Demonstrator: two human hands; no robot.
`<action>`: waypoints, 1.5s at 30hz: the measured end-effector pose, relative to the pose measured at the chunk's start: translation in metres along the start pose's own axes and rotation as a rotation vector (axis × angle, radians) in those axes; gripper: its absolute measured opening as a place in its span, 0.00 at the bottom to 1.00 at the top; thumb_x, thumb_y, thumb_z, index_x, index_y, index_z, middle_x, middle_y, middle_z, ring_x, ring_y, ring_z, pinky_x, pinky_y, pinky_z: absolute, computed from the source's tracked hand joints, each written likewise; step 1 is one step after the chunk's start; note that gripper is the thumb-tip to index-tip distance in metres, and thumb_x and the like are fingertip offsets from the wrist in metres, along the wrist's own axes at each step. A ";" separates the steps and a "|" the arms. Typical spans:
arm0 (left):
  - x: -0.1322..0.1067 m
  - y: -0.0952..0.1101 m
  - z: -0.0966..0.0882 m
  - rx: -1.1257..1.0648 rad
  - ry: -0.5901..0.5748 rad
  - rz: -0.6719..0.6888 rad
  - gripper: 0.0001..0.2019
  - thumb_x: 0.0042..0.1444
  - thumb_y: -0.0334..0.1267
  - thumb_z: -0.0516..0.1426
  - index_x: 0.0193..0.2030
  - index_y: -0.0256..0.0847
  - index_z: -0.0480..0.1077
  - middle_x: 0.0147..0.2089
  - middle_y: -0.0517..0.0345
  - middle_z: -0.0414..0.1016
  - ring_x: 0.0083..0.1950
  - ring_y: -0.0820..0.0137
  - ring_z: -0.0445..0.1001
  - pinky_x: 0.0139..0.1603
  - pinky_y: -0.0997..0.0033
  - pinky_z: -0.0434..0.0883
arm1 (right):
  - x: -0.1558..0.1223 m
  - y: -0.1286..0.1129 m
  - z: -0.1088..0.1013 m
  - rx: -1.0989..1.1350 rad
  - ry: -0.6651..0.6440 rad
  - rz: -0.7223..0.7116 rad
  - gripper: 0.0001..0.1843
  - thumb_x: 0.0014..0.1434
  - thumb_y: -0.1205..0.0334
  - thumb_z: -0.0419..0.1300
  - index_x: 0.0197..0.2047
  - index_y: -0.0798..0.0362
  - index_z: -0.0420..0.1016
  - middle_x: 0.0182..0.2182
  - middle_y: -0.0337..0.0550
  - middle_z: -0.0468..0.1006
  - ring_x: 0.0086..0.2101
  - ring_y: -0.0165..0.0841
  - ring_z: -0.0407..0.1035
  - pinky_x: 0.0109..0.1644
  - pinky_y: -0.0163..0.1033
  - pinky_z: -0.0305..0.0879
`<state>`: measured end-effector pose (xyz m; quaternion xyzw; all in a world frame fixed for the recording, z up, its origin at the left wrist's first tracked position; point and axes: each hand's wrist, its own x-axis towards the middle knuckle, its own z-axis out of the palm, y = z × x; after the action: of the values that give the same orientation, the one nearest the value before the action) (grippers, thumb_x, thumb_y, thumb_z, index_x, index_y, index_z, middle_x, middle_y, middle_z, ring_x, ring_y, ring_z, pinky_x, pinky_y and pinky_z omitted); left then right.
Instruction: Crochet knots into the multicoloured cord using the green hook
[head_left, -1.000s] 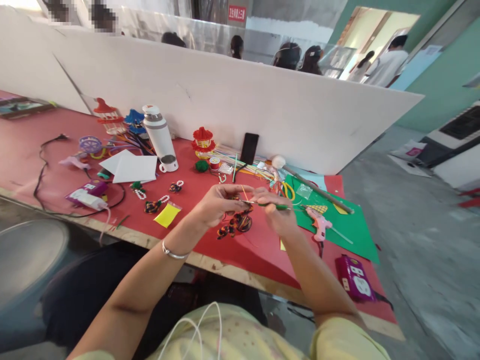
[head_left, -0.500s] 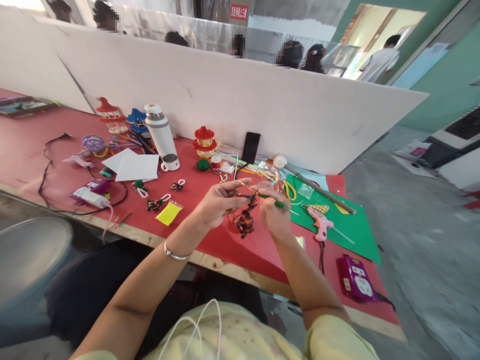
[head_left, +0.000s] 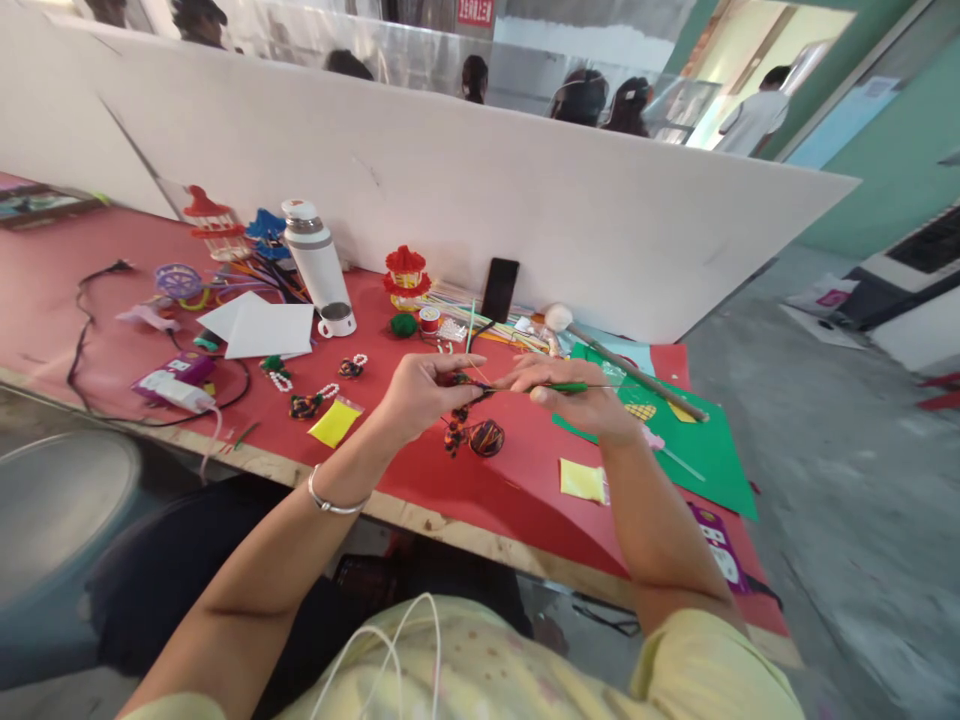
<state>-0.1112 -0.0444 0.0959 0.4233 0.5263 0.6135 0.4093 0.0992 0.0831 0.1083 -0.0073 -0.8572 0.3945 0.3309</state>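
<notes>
My left hand (head_left: 422, 398) pinches a small crocheted piece (head_left: 454, 432) in dark and orange yarn, part of which hangs below the fingers. A strand of yarn runs over the left index finger. My right hand (head_left: 574, 393) is closed around a crochet hook (head_left: 568, 387) with a green handle, its tip at the work by my left fingertips. Just below the hands, a ball of dark and orange yarn (head_left: 487, 438) rests on the red tabletop.
Yellow packets (head_left: 581, 480) lie near the hands. Behind stand a phone (head_left: 499, 290), a white thermos (head_left: 316, 265) and a red lantern-like ornament (head_left: 406, 278). Small crocheted pieces (head_left: 305, 405) lie left. A stick (head_left: 637, 375) crosses a green sheet (head_left: 724, 455) at right. A white partition (head_left: 480, 190) closes the back.
My right hand has shifted right and its forearm now covers most of the pink glue gun. The crocheted piece has swung left, showing the yarn ball apart from it.
</notes>
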 end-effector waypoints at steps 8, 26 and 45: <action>-0.001 -0.011 0.013 -0.201 0.137 -0.024 0.29 0.39 0.33 0.74 0.52 0.33 0.83 0.25 0.61 0.78 0.24 0.77 0.71 0.27 0.76 0.69 | -0.016 0.007 0.043 -0.802 0.167 -0.295 0.16 0.66 0.60 0.68 0.57 0.41 0.79 0.53 0.39 0.88 0.49 0.38 0.78 0.68 0.56 0.65; 0.005 0.007 -0.018 -0.205 -0.191 -0.222 0.19 0.38 0.28 0.75 0.42 0.35 0.87 0.28 0.52 0.83 0.28 0.73 0.78 0.29 0.77 0.70 | -0.007 -0.010 0.009 -0.056 0.080 0.005 0.08 0.64 0.51 0.69 0.44 0.39 0.88 0.39 0.41 0.90 0.48 0.42 0.79 0.60 0.55 0.74; 0.000 -0.015 0.010 -0.235 0.068 0.006 0.23 0.37 0.34 0.77 0.44 0.35 0.86 0.33 0.56 0.84 0.33 0.71 0.80 0.39 0.70 0.77 | -0.028 0.024 0.081 -0.238 0.581 -0.015 0.10 0.67 0.51 0.66 0.49 0.36 0.85 0.45 0.42 0.87 0.51 0.44 0.76 0.63 0.58 0.70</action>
<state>-0.1011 -0.0400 0.0824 0.3528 0.4631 0.6862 0.4361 0.0690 0.0376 0.0382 -0.1521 -0.7670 0.2703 0.5617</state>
